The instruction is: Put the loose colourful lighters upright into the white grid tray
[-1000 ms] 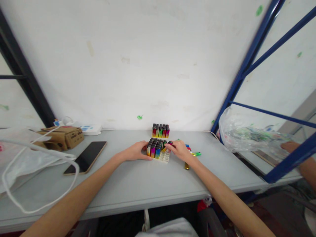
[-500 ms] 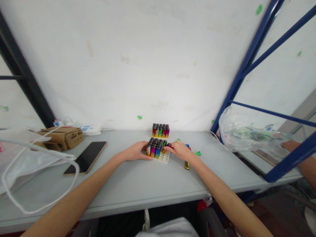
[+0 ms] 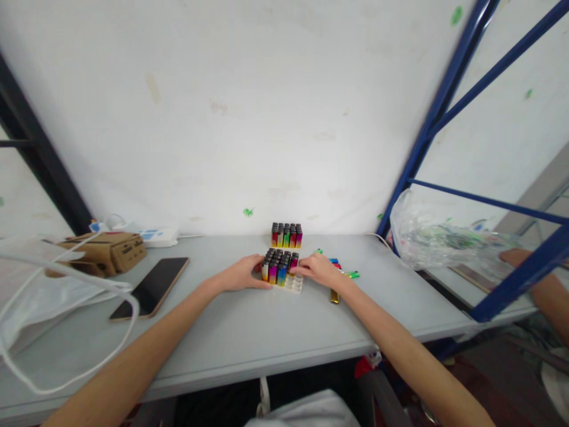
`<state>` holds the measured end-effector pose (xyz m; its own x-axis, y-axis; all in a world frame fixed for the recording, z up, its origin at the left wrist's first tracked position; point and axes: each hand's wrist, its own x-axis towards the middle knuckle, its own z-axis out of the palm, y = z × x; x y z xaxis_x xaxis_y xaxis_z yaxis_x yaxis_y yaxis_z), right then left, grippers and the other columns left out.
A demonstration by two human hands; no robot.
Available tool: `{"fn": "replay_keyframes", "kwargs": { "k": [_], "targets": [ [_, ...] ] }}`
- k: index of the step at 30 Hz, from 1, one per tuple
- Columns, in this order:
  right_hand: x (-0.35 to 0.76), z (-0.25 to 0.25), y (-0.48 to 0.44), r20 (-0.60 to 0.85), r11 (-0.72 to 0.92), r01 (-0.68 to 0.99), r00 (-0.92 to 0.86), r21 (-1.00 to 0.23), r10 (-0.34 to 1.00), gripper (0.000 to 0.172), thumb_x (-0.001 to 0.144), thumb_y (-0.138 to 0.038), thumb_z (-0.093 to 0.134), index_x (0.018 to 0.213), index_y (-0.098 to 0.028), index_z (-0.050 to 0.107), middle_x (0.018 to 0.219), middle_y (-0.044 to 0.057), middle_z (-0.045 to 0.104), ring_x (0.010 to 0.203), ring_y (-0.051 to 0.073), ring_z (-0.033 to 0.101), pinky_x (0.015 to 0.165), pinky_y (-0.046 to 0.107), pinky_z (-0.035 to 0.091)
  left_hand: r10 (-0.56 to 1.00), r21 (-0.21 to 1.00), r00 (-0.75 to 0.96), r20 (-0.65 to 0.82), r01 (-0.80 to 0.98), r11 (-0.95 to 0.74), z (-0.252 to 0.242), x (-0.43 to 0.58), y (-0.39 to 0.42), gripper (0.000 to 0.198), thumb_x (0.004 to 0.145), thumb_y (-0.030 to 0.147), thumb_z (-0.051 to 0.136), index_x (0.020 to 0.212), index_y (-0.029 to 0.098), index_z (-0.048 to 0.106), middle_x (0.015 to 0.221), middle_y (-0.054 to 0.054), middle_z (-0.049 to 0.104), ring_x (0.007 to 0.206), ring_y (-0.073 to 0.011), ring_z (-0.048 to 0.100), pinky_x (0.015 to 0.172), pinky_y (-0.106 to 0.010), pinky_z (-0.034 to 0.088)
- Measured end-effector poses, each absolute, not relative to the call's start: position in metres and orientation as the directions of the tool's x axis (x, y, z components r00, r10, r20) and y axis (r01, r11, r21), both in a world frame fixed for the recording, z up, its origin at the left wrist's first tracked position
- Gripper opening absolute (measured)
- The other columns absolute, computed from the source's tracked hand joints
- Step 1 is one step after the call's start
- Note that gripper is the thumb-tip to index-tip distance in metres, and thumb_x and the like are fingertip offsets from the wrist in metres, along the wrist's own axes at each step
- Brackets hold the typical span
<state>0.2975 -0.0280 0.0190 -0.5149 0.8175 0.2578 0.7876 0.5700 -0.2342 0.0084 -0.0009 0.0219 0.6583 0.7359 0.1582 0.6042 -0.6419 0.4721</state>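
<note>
My left hand (image 3: 243, 273) is closed around the left side of a white tray (image 3: 292, 284), thumb along its near edge and fingers behind. Upright lighters (image 3: 272, 274) with black tops and colourful metallic bodies fill the tray's left part, while holes show at its near right. A pink lighter (image 3: 294, 260) stands upright in the tray, at the fingertips of my right hand (image 3: 319, 270), which pinches its lower part. Several loose lighters (image 3: 335, 296) lie on the table beside and behind my right hand, partly hidden by it.
A second block of upright lighters (image 3: 287, 235) stands near the wall. A phone (image 3: 151, 287), a cardboard box (image 3: 115, 249) and a white cable (image 3: 133, 308) lie at left. Right, beyond a blue metal frame (image 3: 413, 160), another person's hand (image 3: 515, 258) is at a clear plastic bag (image 3: 431, 237).
The pink lighter, tilted in my right hand before, now stands upright in the tray. My right hand has lowered slightly. My left hand stays at the tray, and the view has shifted a little.
</note>
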Motion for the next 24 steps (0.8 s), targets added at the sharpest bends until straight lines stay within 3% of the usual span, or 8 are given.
{"fn": "replay_keyframes", "kwargs": {
  "k": [3, 5, 7, 9, 12, 20, 24],
  "targets": [
    [0.324, 0.023, -0.022, 0.313, 0.537, 0.768, -0.445, -0.348, 0.839, 0.06, 0.105, -0.059, 0.044, 0.071, -0.017, 0.07, 0.062, 0.001, 0.064, 0.056, 0.013, 0.051, 0.062, 0.026, 0.033, 0.731, 0.475, 0.665, 0.155, 0.599, -0.645, 0.022, 0.008, -0.001, 0.059, 0.069, 0.069, 0.076, 0.098, 0.019, 0.065, 0.094, -0.006, 0.066, 0.086, -0.0285, 0.064, 0.076, -0.034, 0.049],
    [0.348, 0.022, -0.016, 0.376, 0.464, 0.812, -0.33, -0.355, 0.866, 0.058, 0.106, -0.056, 0.041, 0.075, -0.017, 0.07, 0.065, 0.002, 0.065, 0.059, 0.014, 0.053, 0.064, 0.026, 0.036, 0.737, 0.472, 0.658, 0.156, 0.605, -0.641, 0.022, 0.008, -0.001, 0.059, 0.068, 0.071, 0.076, 0.095, 0.019, 0.064, 0.093, -0.005, 0.066, 0.085, -0.0284, 0.063, 0.075, -0.034, 0.049],
    [0.372, 0.019, -0.01, 0.413, 0.409, 0.842, -0.253, -0.351, 0.875, 0.044, 0.104, -0.051, 0.048, 0.093, -0.016, 0.073, 0.079, 0.005, 0.071, 0.07, 0.017, 0.06, 0.071, 0.027, 0.042, 0.741, 0.473, 0.654, 0.155, 0.609, -0.637, 0.022, 0.008, -0.001, 0.06, 0.068, 0.072, 0.076, 0.094, 0.019, 0.064, 0.092, -0.005, 0.066, 0.085, -0.0284, 0.063, 0.075, -0.034, 0.049],
    [0.391, 0.014, -0.005, 0.396, 0.372, 0.863, -0.227, -0.341, 0.89, 0.035, 0.101, -0.044, 0.057, 0.11, -0.014, 0.073, 0.098, 0.01, 0.073, 0.084, 0.02, 0.065, 0.081, 0.029, 0.048, 0.738, 0.476, 0.657, 0.152, 0.605, -0.638, 0.022, 0.008, -0.001, 0.061, 0.068, 0.072, 0.076, 0.095, 0.018, 0.064, 0.093, -0.006, 0.066, 0.085, -0.0284, 0.064, 0.075, -0.034, 0.049],
    [0.407, 0.009, -0.002, 0.303, 0.315, 0.891, -0.217, -0.326, 0.928, 0.034, 0.097, -0.039, 0.063, 0.117, -0.014, 0.074, 0.113, 0.016, 0.072, 0.096, 0.024, 0.068, 0.092, 0.034, 0.05, 0.739, 0.479, 0.657, 0.149, 0.606, -0.635, 0.022, 0.008, -0.001, 0.061, 0.069, 0.072, 0.076, 0.096, 0.018, 0.064, 0.093, -0.006, 0.066, 0.085, -0.0282, 0.064, 0.075, -0.034, 0.048],
    [0.409, 0.014, -0.005, 0.075, 0.286, 0.862, -0.281, -0.419, 0.957, 0.031, 0.091, -0.037, 0.067, 0.112, -0.017, 0.078, 0.105, 0.011, 0.078, 0.092, 0.026, 0.071, 0.085, 0.034, 0.053, 0.735, 0.47, 0.66, 0.156, 0.605, -0.643, 0.02, 0.008, 0.001, 0.061, 0.069, 0.072, 0.076, 0.097, 0.019, 0.064, 0.092, -0.005, 0.066, 0.084, -0.0275, 0.062, 0.074, -0.033, 0.047],
    [0.406, 0.014, -0.005, 0.131, 0.319, 0.865, -0.291, -0.388, 0.948, 0.023, 0.089, -0.035, 0.067, 0.1, -0.018, 0.078, 0.097, 0.01, 0.078, 0.089, 0.025, 0.07, 0.081, 0.033, 0.052, 0.737, 0.463, 0.655, 0.163, 0.609, -0.644, 0.018, 0.008, 0.002, 0.06, 0.068, 0.072, 0.077, 0.094, 0.019, 0.063, 0.09, -0.004, 0.065, 0.081, -0.0259, 0.061, 0.072, -0.032, 0.045]
  ]
}}
